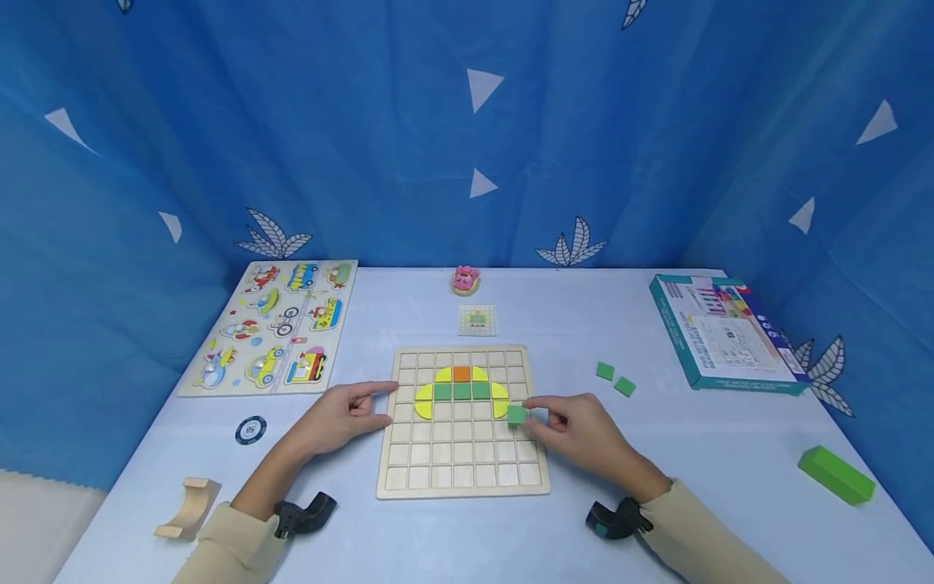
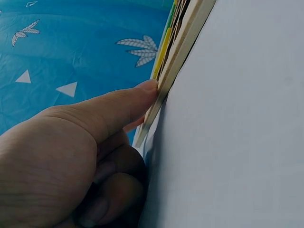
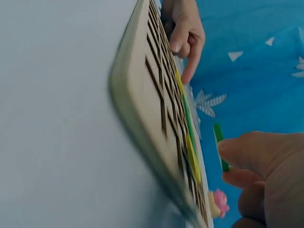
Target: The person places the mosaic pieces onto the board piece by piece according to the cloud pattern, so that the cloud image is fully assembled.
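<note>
Blue curtain (image 1: 409, 154) backs the white bench (image 1: 467, 543), where the right hand (image 1: 580, 423) pinches a green square (image 1: 516, 414) above the grid board (image 1: 463, 478), right of and slightly nearer than its 3 green tiles (image 1: 462, 391), while the left hand (image 1: 340, 419), thumb and forefinger spread, touches the left edge.

From well above the grip of the right hand (image 1: 584, 430), the head view faces forward and down. Close behind each hand, the wrist views look low, rolled sideways; both share the left hand (image 1: 332, 422), board (image 1: 463, 474) and blue curtain (image 1: 409, 146).
</note>
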### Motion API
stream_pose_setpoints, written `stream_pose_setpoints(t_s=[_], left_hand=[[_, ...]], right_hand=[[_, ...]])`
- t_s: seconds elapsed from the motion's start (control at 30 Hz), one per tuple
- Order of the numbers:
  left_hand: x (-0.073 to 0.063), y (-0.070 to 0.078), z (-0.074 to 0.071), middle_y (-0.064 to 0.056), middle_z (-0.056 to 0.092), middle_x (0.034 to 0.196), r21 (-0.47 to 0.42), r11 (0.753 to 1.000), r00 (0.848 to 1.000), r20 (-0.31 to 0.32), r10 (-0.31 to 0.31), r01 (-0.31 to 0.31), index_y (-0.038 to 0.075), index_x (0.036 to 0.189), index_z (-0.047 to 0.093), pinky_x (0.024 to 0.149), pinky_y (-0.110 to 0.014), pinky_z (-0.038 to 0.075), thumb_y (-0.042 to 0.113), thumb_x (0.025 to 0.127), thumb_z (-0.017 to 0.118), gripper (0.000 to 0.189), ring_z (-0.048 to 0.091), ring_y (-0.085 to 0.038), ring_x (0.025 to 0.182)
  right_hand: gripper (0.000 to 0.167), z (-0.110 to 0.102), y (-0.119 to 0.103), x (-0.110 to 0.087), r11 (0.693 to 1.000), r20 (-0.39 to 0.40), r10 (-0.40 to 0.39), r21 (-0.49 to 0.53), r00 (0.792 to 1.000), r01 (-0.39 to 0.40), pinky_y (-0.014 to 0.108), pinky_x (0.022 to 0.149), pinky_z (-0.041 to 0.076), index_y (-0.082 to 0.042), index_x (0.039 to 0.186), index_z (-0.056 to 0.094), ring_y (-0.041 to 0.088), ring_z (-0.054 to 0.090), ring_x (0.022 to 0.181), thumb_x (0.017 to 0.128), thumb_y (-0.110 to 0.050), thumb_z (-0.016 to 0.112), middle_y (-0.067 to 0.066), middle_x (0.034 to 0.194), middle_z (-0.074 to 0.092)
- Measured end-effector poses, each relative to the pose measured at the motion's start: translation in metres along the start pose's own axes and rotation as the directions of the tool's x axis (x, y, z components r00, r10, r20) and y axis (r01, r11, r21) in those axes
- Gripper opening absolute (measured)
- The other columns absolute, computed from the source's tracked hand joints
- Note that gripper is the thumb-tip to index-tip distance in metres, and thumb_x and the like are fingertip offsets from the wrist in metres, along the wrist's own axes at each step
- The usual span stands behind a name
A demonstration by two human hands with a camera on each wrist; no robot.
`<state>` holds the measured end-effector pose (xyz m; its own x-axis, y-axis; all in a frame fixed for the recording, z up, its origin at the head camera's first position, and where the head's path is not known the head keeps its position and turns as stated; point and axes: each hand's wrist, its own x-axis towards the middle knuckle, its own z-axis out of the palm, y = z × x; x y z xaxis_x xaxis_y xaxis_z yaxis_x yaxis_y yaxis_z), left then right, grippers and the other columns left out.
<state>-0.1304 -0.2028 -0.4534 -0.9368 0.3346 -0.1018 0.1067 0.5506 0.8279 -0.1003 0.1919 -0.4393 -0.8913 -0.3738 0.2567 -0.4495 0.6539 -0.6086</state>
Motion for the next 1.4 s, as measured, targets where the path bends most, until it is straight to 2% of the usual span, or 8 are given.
stream_pose_setpoints(t_s=[0.17,0.33,0.7,0.93,1.13,1.27,1.4], left_hand=[[-0.001,0.002,0.001,0.003,0.042,0.06,-0.006,1.0,1.0,-0.004,-0.009,0.009,0.016,0.137,0.066,0.056,-0.029,0.034,0.026,0.089,0.081,0.051,0.038,-0.012,0.054],[0.0,0.003,0.001,0.003,0.043,0.06,0.001,1.0,1.0,0.002,-0.022,0.022,0.017,0.137,0.065,0.058,-0.029,0.035,0.026,0.089,0.081,0.051,0.04,-0.012,0.055],[0.0,0.003,-0.001,0.002,0.042,0.059,0.001,1.0,1.0,-0.001,-0.011,0.011,0.017,0.137,0.066,0.058,-0.03,0.034,0.028,0.089,0.081,0.052,0.039,-0.013,0.054],[0.0,0.002,0.0,0.003,0.041,0.059,0.002,1.0,1.0,-0.005,-0.016,0.016,0.018,0.137,0.066,0.06,-0.03,0.035,0.03,0.089,0.081,0.051,0.039,-0.013,0.055],[-0.001,0.002,0.001,0.003,0.042,0.059,0.002,1.0,1.0,-0.004,-0.015,0.015,0.018,0.137,0.066,0.059,-0.03,0.034,0.028,0.09,0.08,0.051,0.039,-0.013,0.055],[-0.001,0.003,0.001,0.003,0.042,0.059,0.005,1.0,1.0,-0.002,-0.014,0.014,0.017,0.138,0.065,0.058,-0.029,0.034,0.026,0.09,0.08,0.051,0.039,-0.012,0.055],[-0.001,0.004,0.001,0.004,0.041,0.059,0.006,1.0,1.0,-0.006,-0.017,0.017,0.017,0.137,0.066,0.058,-0.029,0.034,0.026,0.089,0.081,0.051,0.038,-0.012,0.055]], right_hand=[[0.021,0.017,-0.01,0.021,0.999,0.048,-0.038,0.037,0.998,0.037,0.021,0.049,0.03,-0.015,0.108,0.079,-0.002,0.029,0.048,0.088,-0.024,0.081,-0.018,0.052,0.032],[0.022,0.031,-0.013,0.032,1.0,0.064,-0.025,0.014,0.998,0.024,0.021,0.05,0.03,-0.015,0.108,0.08,-0.002,0.034,0.048,0.089,-0.025,0.081,-0.018,0.052,0.033],[0.028,0.041,-0.01,0.032,0.997,0.021,-0.039,-0.063,0.999,0.04,0.021,0.049,0.027,-0.016,0.112,0.08,-0.002,0.036,0.048,0.089,-0.032,0.082,-0.018,0.051,0.032],[0.028,0.042,-0.009,0.029,0.999,-0.014,-0.048,-0.013,0.999,0.047,0.021,0.049,0.026,-0.016,0.114,0.079,-0.002,0.034,0.048,0.088,-0.028,0.083,-0.02,0.052,0.032],[0.025,0.03,-0.007,0.026,0.998,-0.038,-0.02,0.062,0.999,0.022,0.021,0.049,0.028,-0.013,0.113,0.079,-0.002,0.029,0.048,0.09,-0.02,0.081,-0.019,0.053,0.03],[0.025,0.011,0.001,0.022,0.999,-0.097,0.024,0.039,0.995,-0.021,0.023,0.047,0.029,-0.013,0.114,0.078,0.002,0.03,0.047,0.091,-0.02,0.08,-0.015,0.053,0.031],[0.027,-0.01,0.014,0.014,0.995,-0.169,0.104,0.01,0.98,-0.104,0.027,0.043,0.031,-0.014,0.116,0.078,0.009,0.036,0.044,0.089,-0.018,0.081,-0.009,0.054,0.034]])
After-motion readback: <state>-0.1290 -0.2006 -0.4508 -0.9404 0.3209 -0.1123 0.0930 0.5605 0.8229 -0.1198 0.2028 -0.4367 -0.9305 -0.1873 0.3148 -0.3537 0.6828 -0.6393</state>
